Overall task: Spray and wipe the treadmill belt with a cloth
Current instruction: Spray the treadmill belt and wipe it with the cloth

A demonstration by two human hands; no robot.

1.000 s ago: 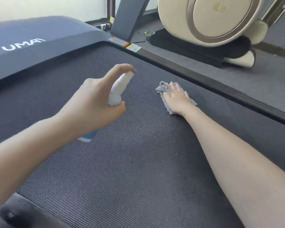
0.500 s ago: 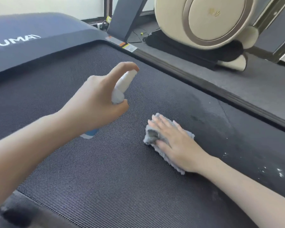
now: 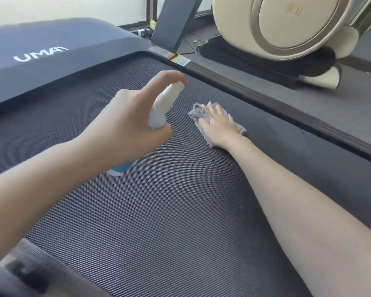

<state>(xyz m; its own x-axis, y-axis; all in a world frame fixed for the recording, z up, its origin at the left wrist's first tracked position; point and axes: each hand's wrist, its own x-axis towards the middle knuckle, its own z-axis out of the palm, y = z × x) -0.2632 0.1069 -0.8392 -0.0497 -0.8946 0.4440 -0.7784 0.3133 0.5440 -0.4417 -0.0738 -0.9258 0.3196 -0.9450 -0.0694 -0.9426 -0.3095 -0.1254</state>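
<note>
I saw the left hand [image 3: 129, 125] curled round the bottle [image 3: 165, 106], index finger hooked over its white top, held tilted above the belt [image 3: 159, 221] toward the far end. The bottle's blue base poked out under the wrist. The right hand [image 3: 217, 125] lay flat, fingers straight, pressing the grey cloth [image 3: 196, 112] onto the belt near its far right edge, just short of the rail [image 3: 266, 99]. The cloth was bunched and showed at the fingertips and both sides of the palm. The hood [image 3: 51, 46] capped the far end. A beige machine [image 3: 287, 28] stood beyond the rail.
</note>
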